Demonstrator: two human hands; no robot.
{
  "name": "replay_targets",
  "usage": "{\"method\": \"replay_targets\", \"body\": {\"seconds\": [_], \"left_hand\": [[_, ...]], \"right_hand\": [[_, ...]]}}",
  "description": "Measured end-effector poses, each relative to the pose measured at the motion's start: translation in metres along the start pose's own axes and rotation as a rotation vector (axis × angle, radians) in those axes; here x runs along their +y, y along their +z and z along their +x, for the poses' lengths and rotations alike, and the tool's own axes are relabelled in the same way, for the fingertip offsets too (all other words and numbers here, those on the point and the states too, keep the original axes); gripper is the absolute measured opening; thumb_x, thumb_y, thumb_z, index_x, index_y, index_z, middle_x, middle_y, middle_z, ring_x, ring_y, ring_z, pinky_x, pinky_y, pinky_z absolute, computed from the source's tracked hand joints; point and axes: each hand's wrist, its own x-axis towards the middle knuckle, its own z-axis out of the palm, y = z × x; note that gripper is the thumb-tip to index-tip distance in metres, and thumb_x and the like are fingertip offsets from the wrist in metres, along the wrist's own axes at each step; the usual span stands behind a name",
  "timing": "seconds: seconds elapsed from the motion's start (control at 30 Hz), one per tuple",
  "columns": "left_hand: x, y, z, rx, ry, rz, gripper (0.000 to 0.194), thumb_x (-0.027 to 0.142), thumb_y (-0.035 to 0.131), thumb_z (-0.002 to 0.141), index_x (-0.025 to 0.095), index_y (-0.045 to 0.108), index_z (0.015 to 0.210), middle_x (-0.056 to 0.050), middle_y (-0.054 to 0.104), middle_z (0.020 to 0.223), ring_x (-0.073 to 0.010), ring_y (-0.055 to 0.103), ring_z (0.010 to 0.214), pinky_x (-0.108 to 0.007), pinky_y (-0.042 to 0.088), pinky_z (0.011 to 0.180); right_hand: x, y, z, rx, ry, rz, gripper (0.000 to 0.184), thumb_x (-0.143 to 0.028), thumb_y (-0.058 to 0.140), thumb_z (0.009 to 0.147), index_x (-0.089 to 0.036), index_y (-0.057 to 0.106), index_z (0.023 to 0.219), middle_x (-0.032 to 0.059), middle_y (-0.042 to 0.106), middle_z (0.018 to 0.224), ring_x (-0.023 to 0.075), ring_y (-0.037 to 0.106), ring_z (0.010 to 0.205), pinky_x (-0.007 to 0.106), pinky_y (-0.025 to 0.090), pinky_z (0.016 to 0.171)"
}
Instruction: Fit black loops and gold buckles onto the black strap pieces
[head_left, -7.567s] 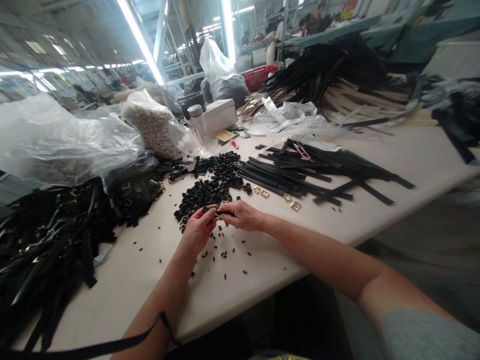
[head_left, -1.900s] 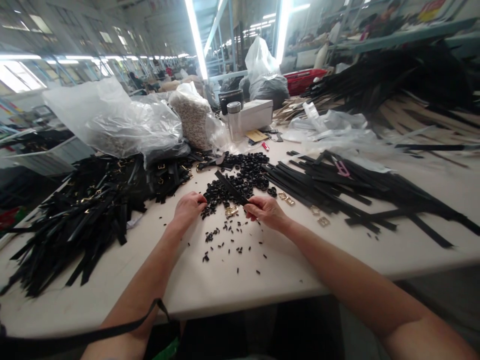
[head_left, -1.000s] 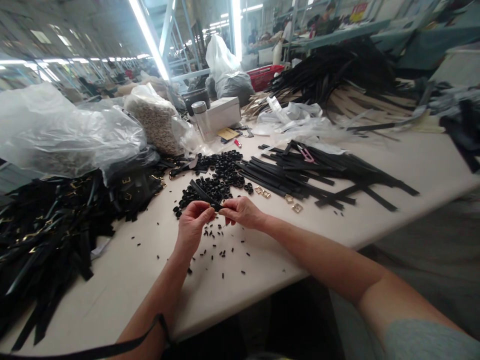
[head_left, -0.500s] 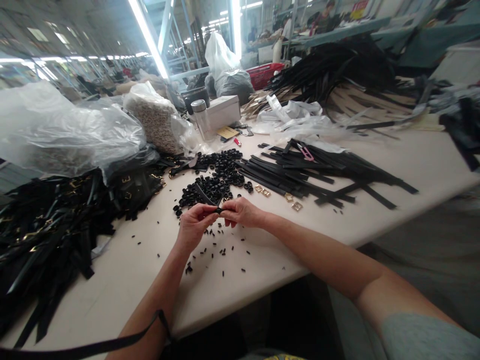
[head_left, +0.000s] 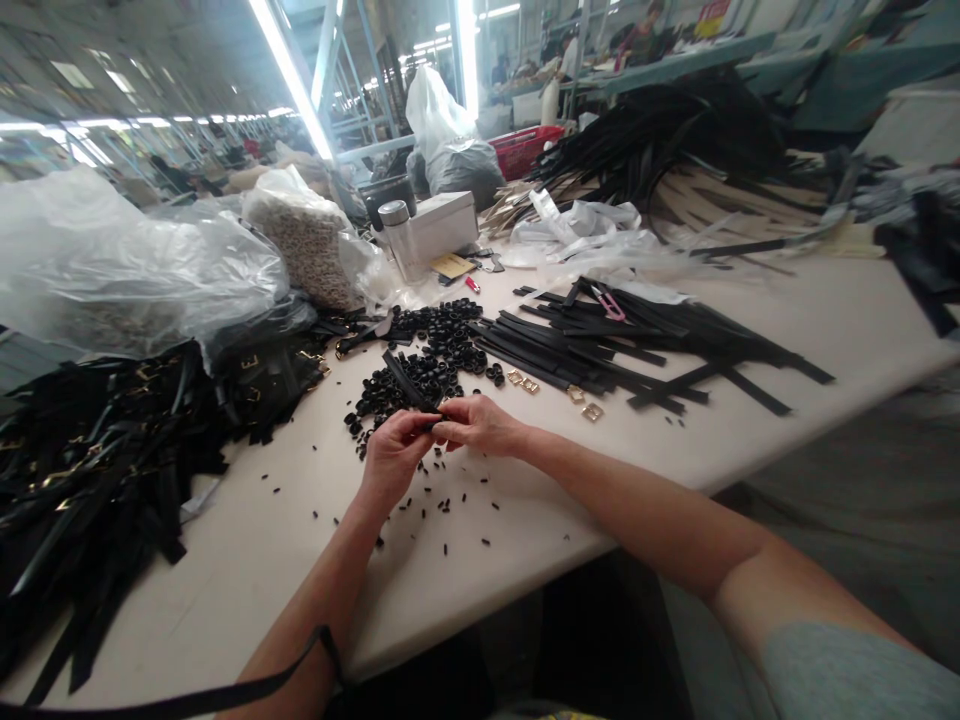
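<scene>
My left hand (head_left: 395, 447) and my right hand (head_left: 480, 424) meet over the table, fingertips pinched together on a black strap (head_left: 405, 380). The strap's visible part slants away to the upper left, and the held end is mostly hidden by my fingers. A hint of gold metal shows by my right fingertips, too small to make out. Behind my hands lies a heap of small black loops (head_left: 442, 345). Tiny black pieces (head_left: 445, 505) are scattered on the table in front of my hands. Several gold buckles (head_left: 592, 412) lie to the right of my right hand.
Loose black straps (head_left: 600, 340) with pink-handled thread snips (head_left: 611, 305) on them lie to the right. Buckled black straps (head_left: 97, 460) pile up at left beneath a clear plastic bag (head_left: 142, 260). A clear bottle (head_left: 403, 240) and a white box (head_left: 444, 224) stand behind.
The black strap stands out more broadly above my hands, its end turned slightly left. Both hands keep their pinch and have barely moved.
</scene>
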Motion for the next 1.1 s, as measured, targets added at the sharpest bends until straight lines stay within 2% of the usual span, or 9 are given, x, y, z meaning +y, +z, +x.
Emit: {"method": "replay_targets", "body": {"seconds": [0.07,0.2,0.27,0.37,0.5,0.67,0.77,0.97,1.1], "left_hand": [[-0.002,-0.001,0.001,-0.028,-0.12,-0.15,0.022,0.032,0.076,0.069,0.019,0.072,0.086,-0.003,0.066,0.079,-0.0152,0.061,0.07,-0.026,0.049,0.066],[0.001,-0.008,0.003,0.02,-0.345,-0.432,0.028,0.038,0.076,0.069,0.016,0.064,0.081,-0.001,0.064,0.071,-0.0105,0.059,0.059,-0.022,0.048,0.058],[0.005,-0.01,0.003,-0.011,-0.388,-0.514,0.031,0.037,0.076,0.069,0.015,0.065,0.089,0.0,0.063,0.069,-0.0082,0.055,0.055,-0.019,0.045,0.053],[0.008,-0.01,0.002,-0.137,-0.413,-0.572,0.037,0.033,0.075,0.07,0.014,0.066,0.1,0.002,0.058,0.062,-0.0068,0.049,0.05,-0.018,0.041,0.047],[0.006,-0.009,0.0,-0.175,-0.494,-0.699,0.029,0.029,0.074,0.07,0.012,0.068,0.093,0.003,0.051,0.054,-0.0053,0.042,0.044,-0.015,0.033,0.039],[0.009,-0.007,-0.003,-0.222,-0.659,-0.975,0.027,0.027,0.072,0.07,0.012,0.066,0.092,0.005,0.046,0.054,-0.0015,0.035,0.042,-0.01,0.027,0.037],[0.011,-0.003,-0.005,-0.214,-0.608,-0.983,0.028,0.025,0.074,0.068,0.013,0.067,0.092,0.005,0.047,0.055,-0.0004,0.034,0.042,-0.009,0.027,0.037],[0.005,0.004,-0.008,-0.085,-0.26,-0.511,0.03,0.03,0.074,0.072,0.013,0.067,0.096,0.001,0.058,0.06,-0.0055,0.045,0.042,-0.017,0.036,0.038],[0.005,0.006,-0.008,-0.018,-0.207,-0.431,0.029,0.034,0.074,0.073,0.013,0.068,0.093,0.003,0.056,0.055,-0.0062,0.044,0.04,-0.019,0.034,0.037]], "right_hand": [[-0.003,-0.001,0.0,0.036,0.022,0.033,0.024,-0.036,0.057,0.083,-0.014,0.055,0.073,-0.0007,0.06,0.063,0.0097,0.061,0.056,0.019,0.049,0.051],[-0.008,-0.004,-0.002,0.011,0.062,0.082,0.027,-0.039,0.057,0.084,-0.013,0.058,0.076,0.0006,0.062,0.062,0.0078,0.057,0.052,0.018,0.048,0.05],[-0.009,-0.005,-0.003,-0.028,0.076,0.069,0.029,-0.041,0.058,0.083,-0.013,0.058,0.077,0.0,0.061,0.06,0.007,0.056,0.05,0.017,0.047,0.048],[-0.009,-0.006,-0.004,-0.097,0.076,0.061,0.031,-0.043,0.057,0.083,-0.012,0.061,0.084,-0.0006,0.06,0.061,0.007,0.056,0.052,0.017,0.047,0.049],[-0.009,-0.005,-0.005,-0.171,0.093,0.069,0.03,-0.042,0.058,0.083,-0.012,0.062,0.086,-0.001,0.06,0.061,0.0074,0.056,0.053,0.018,0.048,0.05],[-0.011,-0.004,-0.005,-0.188,0.097,0.159,0.03,-0.042,0.06,0.081,-0.012,0.06,0.081,-0.0015,0.06,0.058,0.0063,0.053,0.047,0.017,0.044,0.046],[-0.012,-0.005,-0.005,-0.166,0.109,0.192,0.03,-0.042,0.059,0.081,-0.012,0.059,0.079,-0.002,0.06,0.055,0.0059,0.052,0.045,0.017,0.043,0.044],[-0.012,-0.004,-0.005,-0.135,0.152,0.188,0.026,-0.037,0.058,0.081,-0.012,0.06,0.076,-0.0023,0.058,0.053,0.0061,0.051,0.044,0.016,0.042,0.043],[-0.013,0.0,-0.005,-0.102,0.179,0.135,0.015,-0.027,0.056,0.08,-0.013,0.06,0.077,-0.0032,0.058,0.052,0.0061,0.052,0.045,0.015,0.044,0.043]]}}
